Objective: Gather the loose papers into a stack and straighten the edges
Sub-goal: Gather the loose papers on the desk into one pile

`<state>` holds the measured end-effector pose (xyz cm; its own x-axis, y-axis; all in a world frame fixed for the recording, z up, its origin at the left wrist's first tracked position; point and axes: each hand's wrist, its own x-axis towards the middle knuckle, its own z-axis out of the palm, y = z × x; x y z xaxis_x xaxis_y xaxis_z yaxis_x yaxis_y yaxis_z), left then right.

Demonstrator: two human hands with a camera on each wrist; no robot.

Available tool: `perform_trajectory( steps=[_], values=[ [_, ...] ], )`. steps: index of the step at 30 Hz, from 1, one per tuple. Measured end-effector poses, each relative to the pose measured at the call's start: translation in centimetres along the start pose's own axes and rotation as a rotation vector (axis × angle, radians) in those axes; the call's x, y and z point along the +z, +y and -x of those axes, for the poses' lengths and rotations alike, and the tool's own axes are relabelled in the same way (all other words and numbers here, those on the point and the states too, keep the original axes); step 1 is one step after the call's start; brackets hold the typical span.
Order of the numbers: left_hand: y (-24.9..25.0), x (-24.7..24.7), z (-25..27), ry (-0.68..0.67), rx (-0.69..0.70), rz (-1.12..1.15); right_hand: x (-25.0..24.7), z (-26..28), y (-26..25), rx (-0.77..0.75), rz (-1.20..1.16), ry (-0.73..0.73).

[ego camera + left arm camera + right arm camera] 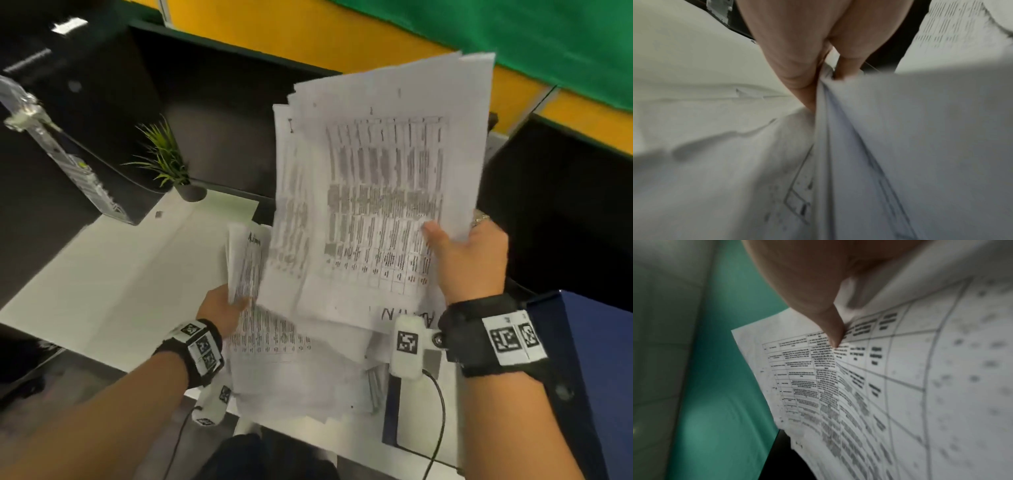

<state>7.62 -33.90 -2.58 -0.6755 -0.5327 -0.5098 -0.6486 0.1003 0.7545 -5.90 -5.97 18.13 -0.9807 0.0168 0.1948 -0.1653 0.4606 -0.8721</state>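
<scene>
**Paper gather: both hands loaded, edges still ragged**

I am seeing the right hand (469, 260) pinching a fanned bundle of white printed table sheets (376, 192) at its right edge, thumb on top, raised above the white desk (102, 281). The bundle's long axis is running away from me, tilting slightly right; its far edges are sitting staggered. The left hand (222, 308) is gripping a second, curled sheaf of printed pages (245, 263) by its left side. More loose sheets (291, 370) are lying overlapped on the desk beneath; I cannot count them. Open desk is showing to the left; one small potted green plant (164, 161) is standing at the far edge.
</scene>
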Motion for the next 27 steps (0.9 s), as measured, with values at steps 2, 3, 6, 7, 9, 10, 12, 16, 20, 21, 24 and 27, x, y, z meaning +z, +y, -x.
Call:
perform_trajectory(
  steps=[2,3,6,7,9,10,12,16,20,21,24,27],
  values=[
    [-0.6,-0.8,-0.8,-0.061,-0.091,0.196,1.6,0.0,1.3,0.082,0.02,-0.117],
    [-1.0,-1.1,-1.1,-0.074,-0.17,0.333,2.6,0.0,2.2,0.148,0.04,-0.184],
    [-0.3,-2.2,-0.8,-0.139,-0.295,0.636,6.3,0.1,5.7,0.318,0.062,-0.359],
    [-0.4,-2.3,-0.9,-0.168,-0.307,0.687,7.5,0.3,6.9,0.361,0.078,-0.39],
    [-0.1,-1.7,-0.5,-0.236,-0.314,0.704,9.6,1.3,9.8,0.456,0.185,-0.429],
    [0.0,-1.6,-0.2,-0.242,-0.31,0.65,10.5,2.1,11.3,0.497,0.286,-0.468],
    [-1.6,-0.4,-1.7,-0.232,-0.31,0.571,12.2,4.3,14.0,0.502,0.48,-0.577],
    [-2.0,0.2,-2.7,-0.101,-0.287,0.415,13.4,7.4,15.8,0.358,0.662,-0.551],
    [-0.9,-0.7,-1.4,-0.015,-0.202,0.131,14.3,9.7,15.7,0.353,0.607,-0.636],
    [-0.9,-0.7,-1.3,-0.008,-0.182,0.078,14.5,10.0,15.8,0.362,0.588,-0.627],
    [-0.3,-0.8,-0.7,-0.028,-0.172,0.021,14.5,10.0,15.6,0.377,0.625,-0.548],
    [0.4,-0.4,0.1,0.009,-0.083,-0.004,14.7,10.1,15.4,0.292,0.584,-0.634]
  ],
)
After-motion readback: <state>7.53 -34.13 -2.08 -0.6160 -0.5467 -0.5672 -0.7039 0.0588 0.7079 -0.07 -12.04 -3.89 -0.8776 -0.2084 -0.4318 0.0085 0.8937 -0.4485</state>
